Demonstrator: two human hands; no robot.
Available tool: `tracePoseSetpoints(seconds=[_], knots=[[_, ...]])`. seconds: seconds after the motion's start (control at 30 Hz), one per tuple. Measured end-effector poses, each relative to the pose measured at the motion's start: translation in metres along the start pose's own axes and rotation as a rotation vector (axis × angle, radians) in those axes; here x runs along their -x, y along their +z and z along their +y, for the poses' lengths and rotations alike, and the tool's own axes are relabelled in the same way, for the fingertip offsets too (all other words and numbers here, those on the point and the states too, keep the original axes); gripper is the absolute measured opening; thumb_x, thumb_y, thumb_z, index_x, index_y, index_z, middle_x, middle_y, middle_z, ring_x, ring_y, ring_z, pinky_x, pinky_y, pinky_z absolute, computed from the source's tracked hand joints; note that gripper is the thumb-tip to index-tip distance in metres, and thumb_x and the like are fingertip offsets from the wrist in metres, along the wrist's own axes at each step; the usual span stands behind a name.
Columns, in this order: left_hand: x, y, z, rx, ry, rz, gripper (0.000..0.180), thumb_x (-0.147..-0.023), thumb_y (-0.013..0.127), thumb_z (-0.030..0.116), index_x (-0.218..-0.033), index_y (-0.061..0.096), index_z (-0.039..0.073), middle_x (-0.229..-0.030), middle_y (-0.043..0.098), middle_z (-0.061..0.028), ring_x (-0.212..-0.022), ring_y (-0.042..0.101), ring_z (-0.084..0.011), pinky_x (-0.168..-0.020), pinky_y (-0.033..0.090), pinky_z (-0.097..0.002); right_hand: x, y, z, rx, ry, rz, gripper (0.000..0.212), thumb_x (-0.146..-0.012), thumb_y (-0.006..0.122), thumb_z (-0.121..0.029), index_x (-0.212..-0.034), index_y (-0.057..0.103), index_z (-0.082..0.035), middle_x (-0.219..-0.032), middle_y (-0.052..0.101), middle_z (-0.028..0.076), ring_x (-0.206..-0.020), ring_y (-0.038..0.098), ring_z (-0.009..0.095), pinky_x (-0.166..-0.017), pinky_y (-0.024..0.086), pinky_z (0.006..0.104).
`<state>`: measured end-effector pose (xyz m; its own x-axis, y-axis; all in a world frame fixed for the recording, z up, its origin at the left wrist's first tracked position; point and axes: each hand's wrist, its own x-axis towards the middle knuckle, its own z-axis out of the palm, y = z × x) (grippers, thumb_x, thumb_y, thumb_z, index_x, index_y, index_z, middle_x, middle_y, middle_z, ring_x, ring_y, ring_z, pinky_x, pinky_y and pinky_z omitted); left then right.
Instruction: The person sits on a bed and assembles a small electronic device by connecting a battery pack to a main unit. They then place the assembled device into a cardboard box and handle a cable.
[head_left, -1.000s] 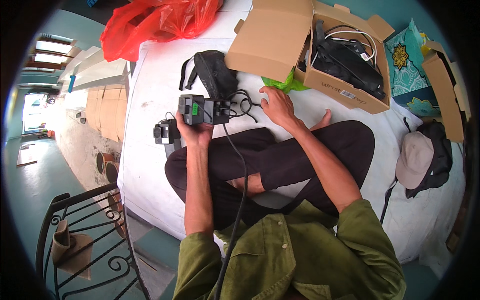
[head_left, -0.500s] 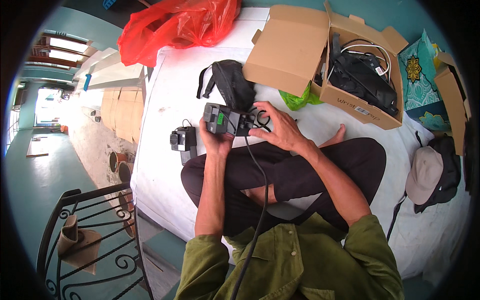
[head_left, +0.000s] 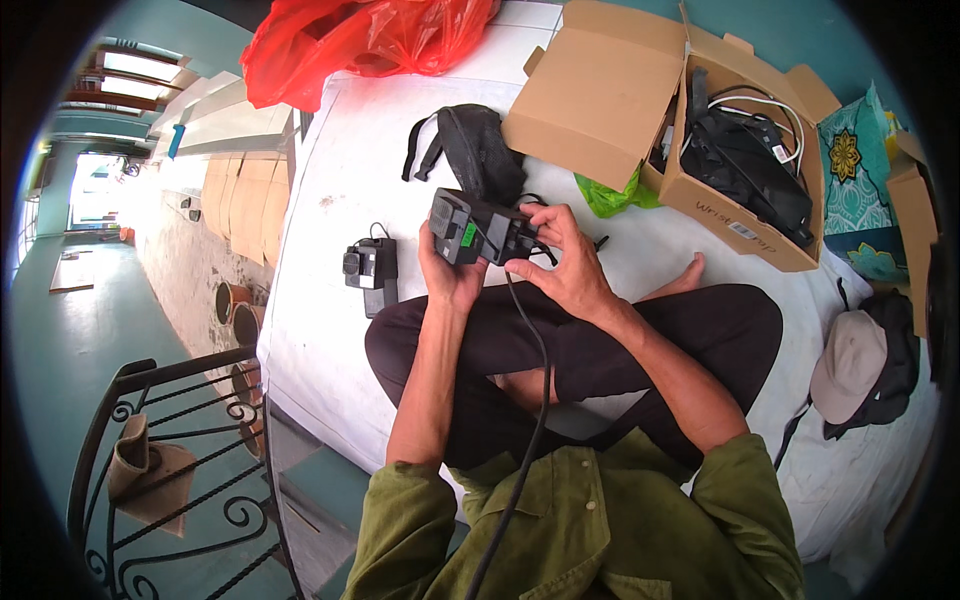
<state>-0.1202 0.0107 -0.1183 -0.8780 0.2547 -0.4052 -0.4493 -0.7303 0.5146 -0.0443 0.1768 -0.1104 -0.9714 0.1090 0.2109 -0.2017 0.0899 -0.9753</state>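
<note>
Above my crossed legs, my left hand is closed around one end of a black boxy device with a green label on its side. Short black wires loop at its other end. There my right hand has its thumb and fingers closed around the plug-and-wire side; the exact grip is partly hidden. From the device a thick black cable runs down over my lap to the lower edge. A similar black boxy device lies on the white sheet to the left. Just beyond my hands rests a black pouch with straps.
An open cardboard box holding black gear and white cable stands at the far right. Left of it lies a green plastic bag. A red plastic bag sits at the far edge. A beige cap is at right, a metal railing at left.
The held device has tilted, so its left end sits higher and its front turns more toward me. Both hands still hold it. The whole view has shifted slightly.
</note>
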Motion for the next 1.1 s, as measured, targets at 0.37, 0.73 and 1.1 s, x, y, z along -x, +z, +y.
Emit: tracePoseSetpoints(seconds=[0.37, 0.73, 1.1], knots=[[0.007, -0.008, 0.003, 0.072, 0.032, -0.095, 0.042, -0.094, 0.047, 0.042, -0.119, 0.059, 0.011, -0.116, 0.063, -0.0064, -0.11, 0.058, -0.0237, -0.1, 0.044, -0.0419, 0.001, 0.003, 0.002, -0.165, 0.138, -0.016, 0.024, -0.083, 0.071, -0.006, -0.086, 0.048, 0.0, -0.079, 0.058, 0.007, -0.074, 0.059, 0.013, -0.067, 0.049, 0.0281], [0.019, -0.003, 0.014, 0.13, -0.008, -0.256, 0.06, -0.086, 0.054, 0.056, -0.127, 0.055, 0.011, -0.126, 0.058, -0.0078, -0.118, 0.053, -0.0268, -0.105, 0.037, -0.0473, -0.002, -0.009, -0.013, -0.339, 0.231, -0.333, 0.019, -0.097, 0.053, -0.017, -0.099, 0.058, 0.001, -0.093, 0.065, 0.009, -0.086, 0.068, 0.017, -0.077, 0.053, 0.0284], [0.006, 0.001, -0.005, 0.022, -0.076, -0.359, 0.071, -0.084, 0.052, 0.059, -0.134, 0.046, 0.009, -0.136, 0.049, -0.0131, -0.125, 0.047, -0.0317, -0.103, 0.039, -0.0499, -0.006, -0.022, -0.006, -0.831, 0.423, -0.319, 0.029, -0.1, 0.046, -0.022, -0.117, 0.051, 0.001, -0.11, 0.064, 0.013, -0.098, 0.067, 0.025, -0.09, 0.052, 0.0366]])
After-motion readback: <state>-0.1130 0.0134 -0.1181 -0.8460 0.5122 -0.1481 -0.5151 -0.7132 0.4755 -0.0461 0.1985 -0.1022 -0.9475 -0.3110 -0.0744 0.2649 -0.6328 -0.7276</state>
